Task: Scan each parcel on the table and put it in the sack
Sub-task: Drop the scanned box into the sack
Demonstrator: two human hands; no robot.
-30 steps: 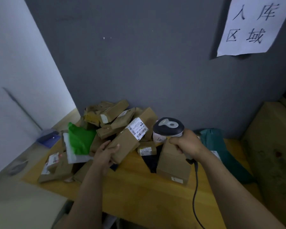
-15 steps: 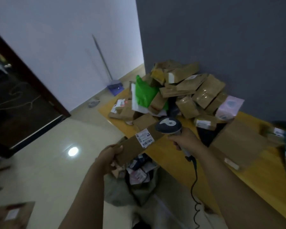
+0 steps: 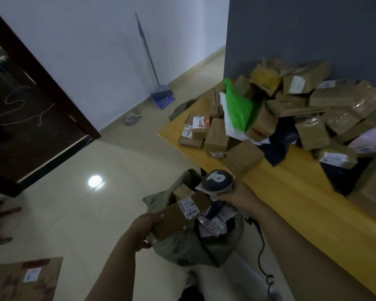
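While the left hand (image 3: 147, 230) grips a parcel (image 3: 180, 213) by its near end over the open sack (image 3: 195, 246), the right hand (image 3: 240, 197) grips a scanner (image 3: 217, 181) just above the sack. More parcels (image 3: 291, 109) lie piled on the table (image 3: 302, 192) beside the sack.

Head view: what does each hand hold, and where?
Left hand: long brown cardboard parcel, by its near end. Right hand: grey barcode scanner, by its handle.

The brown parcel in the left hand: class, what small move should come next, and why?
Probably lower the parcel and let go: the left hand holds it just above the open sack, label up, beside the scanner in the right hand.
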